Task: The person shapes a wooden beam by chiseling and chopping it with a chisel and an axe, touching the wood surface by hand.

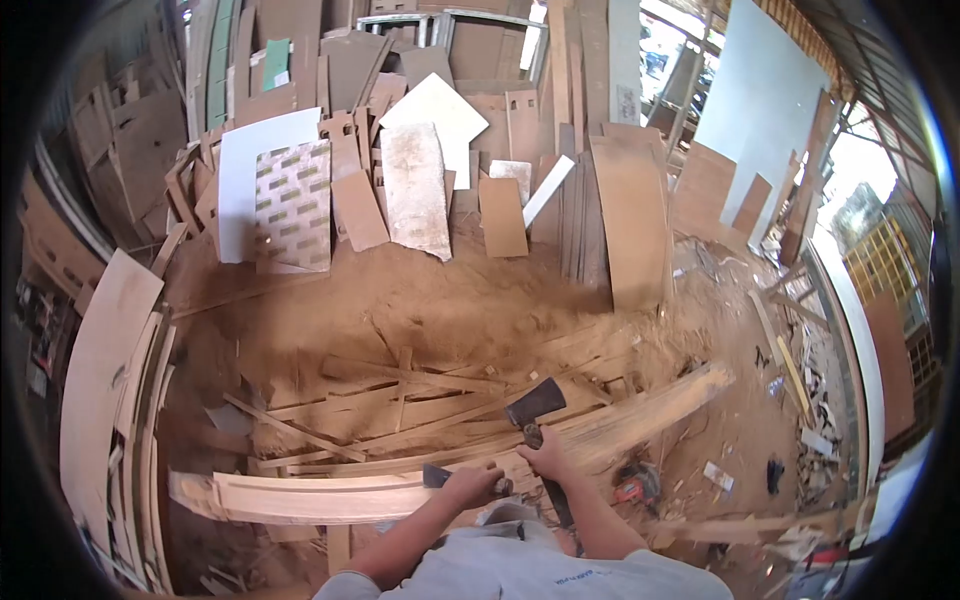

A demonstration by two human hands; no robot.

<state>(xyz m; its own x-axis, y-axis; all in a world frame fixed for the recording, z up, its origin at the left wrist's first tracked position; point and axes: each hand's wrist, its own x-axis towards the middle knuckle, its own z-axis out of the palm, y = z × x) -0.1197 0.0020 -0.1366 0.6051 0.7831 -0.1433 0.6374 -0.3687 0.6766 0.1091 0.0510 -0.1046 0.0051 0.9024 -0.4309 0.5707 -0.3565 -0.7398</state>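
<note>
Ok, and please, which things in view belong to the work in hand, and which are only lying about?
Probably in the work:
- axe, in the right hand
- bladed tool, in the left hand
- pale timber before the person

Seemingly just about:
- thin wood strips
- red tool on the ground
- patterned board, leaning

Back: I see a patterned board [293, 205] overlapping a white panel [237, 190].
Left: stacked boards [105, 370] standing upright (curved, through my lens).
Right: a yellow grid [880, 260] near a brown sheet [888, 360].
</note>
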